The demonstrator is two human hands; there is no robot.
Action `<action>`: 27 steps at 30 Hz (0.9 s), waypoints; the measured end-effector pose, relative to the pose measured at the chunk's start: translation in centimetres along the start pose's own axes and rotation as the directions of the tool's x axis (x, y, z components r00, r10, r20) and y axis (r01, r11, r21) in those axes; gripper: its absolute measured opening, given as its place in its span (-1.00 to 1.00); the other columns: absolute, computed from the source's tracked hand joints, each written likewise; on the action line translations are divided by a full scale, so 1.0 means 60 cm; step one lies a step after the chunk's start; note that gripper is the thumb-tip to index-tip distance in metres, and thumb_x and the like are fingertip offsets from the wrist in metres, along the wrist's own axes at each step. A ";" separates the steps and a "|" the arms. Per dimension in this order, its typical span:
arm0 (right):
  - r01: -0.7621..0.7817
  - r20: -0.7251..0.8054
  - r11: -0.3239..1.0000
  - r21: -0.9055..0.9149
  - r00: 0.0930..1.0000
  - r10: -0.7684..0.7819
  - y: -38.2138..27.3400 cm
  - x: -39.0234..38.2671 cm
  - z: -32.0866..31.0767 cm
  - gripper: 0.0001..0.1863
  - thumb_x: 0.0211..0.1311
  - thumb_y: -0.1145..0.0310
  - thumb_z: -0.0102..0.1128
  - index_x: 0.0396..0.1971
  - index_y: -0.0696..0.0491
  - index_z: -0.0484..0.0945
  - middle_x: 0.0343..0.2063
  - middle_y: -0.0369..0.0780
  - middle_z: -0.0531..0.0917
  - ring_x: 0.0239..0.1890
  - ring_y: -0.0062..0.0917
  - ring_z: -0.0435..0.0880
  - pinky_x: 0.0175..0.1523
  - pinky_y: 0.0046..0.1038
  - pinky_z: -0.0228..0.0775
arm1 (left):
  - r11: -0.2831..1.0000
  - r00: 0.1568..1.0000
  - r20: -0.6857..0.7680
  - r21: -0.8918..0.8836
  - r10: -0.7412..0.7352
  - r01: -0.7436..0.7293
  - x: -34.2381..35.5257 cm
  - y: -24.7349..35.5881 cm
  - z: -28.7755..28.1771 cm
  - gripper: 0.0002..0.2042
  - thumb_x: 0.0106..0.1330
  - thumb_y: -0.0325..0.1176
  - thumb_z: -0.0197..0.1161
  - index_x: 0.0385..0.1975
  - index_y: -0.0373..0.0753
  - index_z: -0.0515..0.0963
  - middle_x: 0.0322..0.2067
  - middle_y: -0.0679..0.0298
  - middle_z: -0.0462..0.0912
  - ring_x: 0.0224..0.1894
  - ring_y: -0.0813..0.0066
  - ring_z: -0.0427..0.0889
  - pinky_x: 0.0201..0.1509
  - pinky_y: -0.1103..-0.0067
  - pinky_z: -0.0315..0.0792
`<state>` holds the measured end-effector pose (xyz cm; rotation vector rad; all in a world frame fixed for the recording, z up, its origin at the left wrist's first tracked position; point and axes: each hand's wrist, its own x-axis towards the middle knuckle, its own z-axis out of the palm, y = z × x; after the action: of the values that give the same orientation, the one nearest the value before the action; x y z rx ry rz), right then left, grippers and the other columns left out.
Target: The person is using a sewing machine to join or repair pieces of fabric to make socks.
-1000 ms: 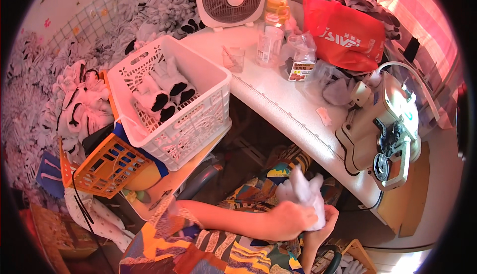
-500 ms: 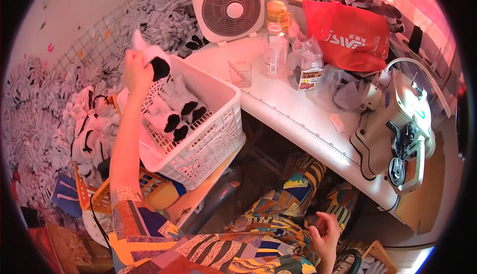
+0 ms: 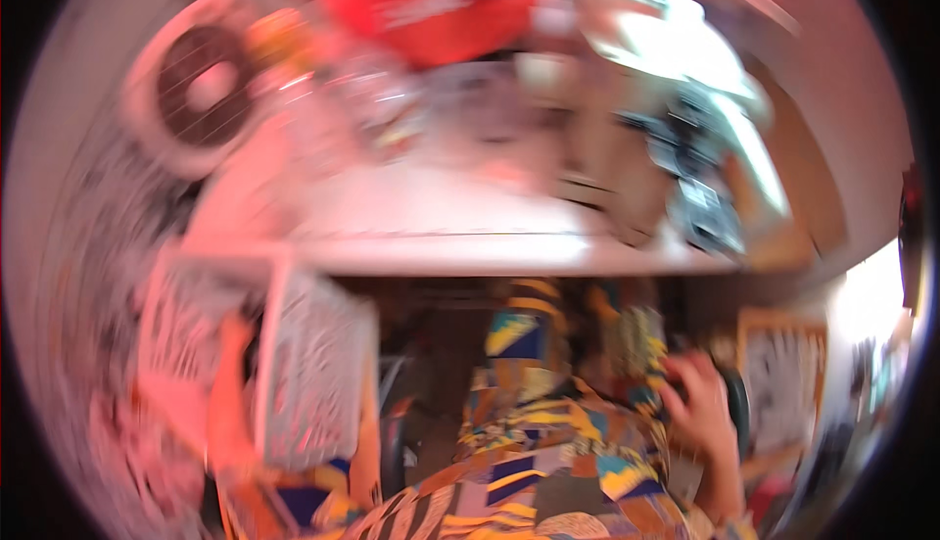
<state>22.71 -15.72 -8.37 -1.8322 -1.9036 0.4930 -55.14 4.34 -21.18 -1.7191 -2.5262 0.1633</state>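
The whole view is smeared by motion. My left hand [image 3: 235, 339] reaches down into a white plastic crate [image 3: 323, 374] at the left. Its fingers are blurred, and I cannot make out what they touch. Pale pieces [image 3: 191, 320] lie in the crate, their outlines lost in the blur. Over at the right, my right hand [image 3: 700, 403] hovers beside my patterned trousers [image 3: 524, 339]. Its fingers are loosely bent and apart, with nothing between them.
Ahead stands a white table [image 3: 441, 246] carrying a beige machine [image 3: 627, 158] on its right. A box fan [image 3: 201, 90], clear bottles [image 3: 313, 114] and a red bag [image 3: 436, 1] are toward the back. A wood-edged container [image 3: 783, 383] sits low at the right.
My head has turned right, so everything shifts left in view. My left hand, which held up a white sock with a black patch, has lowered into the crate. My right hand stays low.
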 end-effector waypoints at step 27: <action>-0.382 -0.165 0.924 -0.005 0.912 0.376 0.476 -0.234 -0.003 -0.73 0.22 0.51 0.00 -0.09 0.16 0.51 -0.24 -0.06 0.62 -0.23 -0.33 0.61 -0.14 -0.37 0.43 | 0.815 0.816 0.143 -0.273 0.560 -0.511 -0.279 0.571 -0.080 -0.63 0.26 -0.17 0.11 -0.16 -0.40 0.49 -0.09 -0.13 0.51 0.04 -0.09 0.45 0.07 0.23 0.39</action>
<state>46.93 -28.20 -24.82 -2.2068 -1.4613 0.4182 -16.83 1.45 -21.13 -2.6184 -2.1677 0.1064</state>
